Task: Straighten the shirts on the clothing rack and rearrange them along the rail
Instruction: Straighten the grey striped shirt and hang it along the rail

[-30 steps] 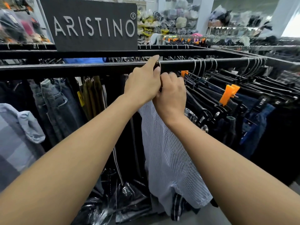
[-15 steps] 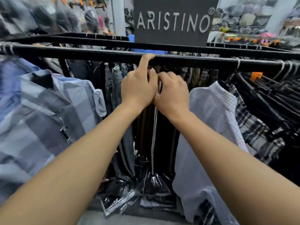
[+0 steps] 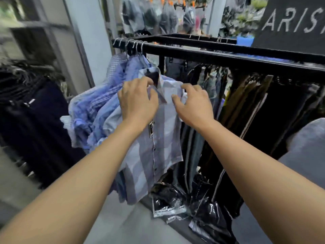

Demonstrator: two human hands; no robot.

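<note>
A blue-grey checked shirt (image 3: 163, 138) hangs at the front of a bunch of blue striped shirts (image 3: 98, 106) crowded at the left end of the black rail (image 3: 211, 53). Their wire hanger hooks (image 3: 130, 44) sit close together on the rail. My left hand (image 3: 137, 101) has its fingers curled around the checked shirt's collar. My right hand (image 3: 195, 101) hovers at the shirt's right shoulder with fingers spread and bent, fingertips touching the fabric. A pale shirt (image 3: 306, 143) shows at the right edge.
Dark trousers and jeans (image 3: 237, 106) hang behind the rail. Plastic-wrapped packs (image 3: 168, 199) lie on the floor beneath. A rack of dark clothes (image 3: 35, 120) stands to the left, beside a white pillar (image 3: 88, 41). A dark brand sign (image 3: 292, 23) sits top right.
Both hands left the rail and the white shirt's hanger, and my view swung left. They dropped to the checked shirt at the rail's left end; the left one took its collar.
</note>
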